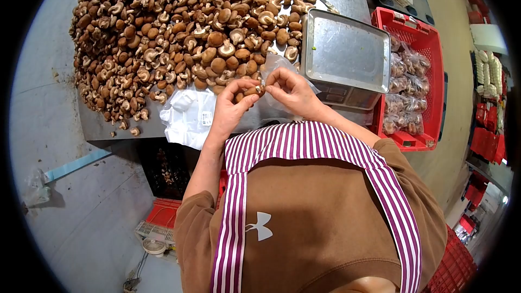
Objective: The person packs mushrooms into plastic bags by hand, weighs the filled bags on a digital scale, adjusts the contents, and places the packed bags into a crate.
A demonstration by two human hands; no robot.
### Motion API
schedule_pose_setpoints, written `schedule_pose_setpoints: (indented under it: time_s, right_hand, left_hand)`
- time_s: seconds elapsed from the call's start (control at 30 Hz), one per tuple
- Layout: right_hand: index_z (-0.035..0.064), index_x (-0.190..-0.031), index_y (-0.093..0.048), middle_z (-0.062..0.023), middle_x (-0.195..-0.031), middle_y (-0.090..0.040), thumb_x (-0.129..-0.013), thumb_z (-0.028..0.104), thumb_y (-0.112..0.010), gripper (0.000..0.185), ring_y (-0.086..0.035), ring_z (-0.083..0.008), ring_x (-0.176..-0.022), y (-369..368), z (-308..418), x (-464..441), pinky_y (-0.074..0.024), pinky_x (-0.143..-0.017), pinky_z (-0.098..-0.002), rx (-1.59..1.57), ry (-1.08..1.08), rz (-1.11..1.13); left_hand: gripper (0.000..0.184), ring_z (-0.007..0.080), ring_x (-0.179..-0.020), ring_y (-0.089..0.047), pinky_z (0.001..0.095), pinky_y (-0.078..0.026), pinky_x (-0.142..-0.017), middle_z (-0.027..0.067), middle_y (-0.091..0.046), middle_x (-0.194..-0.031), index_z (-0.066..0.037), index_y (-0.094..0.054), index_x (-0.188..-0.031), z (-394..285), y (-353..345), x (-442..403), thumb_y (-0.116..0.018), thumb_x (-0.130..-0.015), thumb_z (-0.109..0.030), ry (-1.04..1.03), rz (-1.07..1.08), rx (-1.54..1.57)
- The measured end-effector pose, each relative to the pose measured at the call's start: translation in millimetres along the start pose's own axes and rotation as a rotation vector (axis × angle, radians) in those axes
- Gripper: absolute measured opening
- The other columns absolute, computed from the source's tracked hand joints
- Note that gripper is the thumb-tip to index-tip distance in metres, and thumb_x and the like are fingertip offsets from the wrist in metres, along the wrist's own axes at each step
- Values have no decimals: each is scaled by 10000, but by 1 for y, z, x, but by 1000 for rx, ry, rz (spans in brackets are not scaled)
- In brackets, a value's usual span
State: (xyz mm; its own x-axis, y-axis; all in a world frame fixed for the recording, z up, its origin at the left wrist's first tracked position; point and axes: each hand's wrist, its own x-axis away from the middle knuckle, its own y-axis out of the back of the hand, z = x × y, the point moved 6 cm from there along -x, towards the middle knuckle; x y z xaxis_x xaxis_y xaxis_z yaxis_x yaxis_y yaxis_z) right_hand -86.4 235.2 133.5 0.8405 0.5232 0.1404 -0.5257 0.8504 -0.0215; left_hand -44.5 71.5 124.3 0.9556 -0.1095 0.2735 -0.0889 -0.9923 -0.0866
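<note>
Several brown-capped mushrooms (251,92) sit in my left hand (230,109), whose fingers are curled around them. My right hand (293,95) pinches at the pale end of one of these mushrooms, its fingertips close to the left thumb. Just behind and under the right hand lies a clear plastic bag (275,63); its contents are hidden. A stack of white plastic bags (184,114) with a printed label rests left of my left hand. Beyond both hands spreads a big heap of loose mushrooms (163,38).
Right of the heap stands a scale with a metal tray (347,49). A red crate (437,76) holding bagged mushrooms (404,106) is farther right. Below the table's left front edge is a dark crate (163,171), with a small fan (154,246) on the floor.
</note>
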Motion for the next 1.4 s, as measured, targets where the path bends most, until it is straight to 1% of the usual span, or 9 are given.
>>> schedule_pose_setpoints:
  time_s: [0.17, 0.33, 0.4, 0.47, 0.77, 0.9, 0.97, 1.17, 1.4]
  right_hand:
    - [24, -993, -577, 54, -723, -486, -926, 55, -620, 86, -410, -14, -602, -1, 2, 1, -333, -516, -198, 84, 40, 40]
    - [26, -1010, -579, 39, -715, -503, -921, 59, -628, 107, -423, -20, -597, -7, 0, 1, -336, -510, -208, 185, 86, 70]
    - [26, -1016, -580, 30, -711, -509, -919, 61, -631, 115, -428, -25, -595, -8, 3, 1, -337, -510, -211, 191, 107, 71]
    - [16, -995, -574, -54, -706, -567, -903, 77, -629, 124, -522, -131, -607, -9, 12, 2, -414, -549, -291, 255, 142, 88]
    - [6, -940, -573, -109, -692, -607, -882, 81, -632, 112, -585, -201, -604, -14, 13, 1, -443, -550, -341, 319, 145, 239]
    - [4, -913, -571, -93, -668, -583, -876, 78, -632, 103, -550, -161, -584, -19, 7, 3, -425, -534, -320, 301, 127, 228]
    - [25, -948, -564, 13, -702, -515, -904, 49, -614, 71, -471, -45, -626, -19, 0, 5, -379, -545, -225, 195, 54, 200]
    - [31, -950, -558, 60, -712, -431, -924, 67, -600, 61, -389, -26, -623, -18, -14, 5, -332, -547, -205, -101, -36, 75]
    - [34, -953, -558, 61, -718, -456, -934, 88, -600, 71, -391, -19, -619, -22, -25, 9, -324, -543, -199, -144, -172, 76]
  left_hand:
    - [182, 61, -873, -575, 204, -475, -702, 37, -634, -1180, -37, -634, -1060, 3, -1, 2, -672, -882, -52, 15, -13, 23]
    - [208, 135, -1028, -588, 255, -491, -846, 71, -617, -1195, 3, -621, -1051, -4, -4, 3, -684, -853, -6, -200, -7, -209]
    - [208, 149, -1058, -581, 267, -483, -878, 77, -614, -1195, 11, -620, -1044, -10, -7, 4, -688, -847, -5, -182, 8, -214]
    - [208, 163, -1089, -575, 278, -476, -910, 83, -611, -1195, 18, -619, -1036, -11, -8, 7, -691, -842, -5, -163, 23, -219]
    - [190, 165, -1082, -575, 275, -473, -890, 80, -614, -1181, 11, -635, -1012, -11, -8, 15, -697, -835, -18, -168, 60, -255]
    - [188, 128, -944, -590, 255, -484, -807, 63, -618, -1179, 3, -631, -1043, 2, -3, 20, -673, -862, -27, -69, 29, -92]
    - [187, 112, -889, -590, 247, -486, -773, 57, -623, -1170, -4, -630, -1058, 9, -1, 22, -663, -877, -40, 7, 18, 7]
    - [188, 91, -802, -580, 229, -489, -707, 77, -637, -1192, -40, -606, -1096, 23, 8, 29, -633, -921, -103, 63, -43, 275]
    - [222, 95, -789, -596, 230, -501, -706, 115, -630, -1205, -33, -583, -1137, 34, 18, 41, -621, -944, -135, 102, -77, 418]
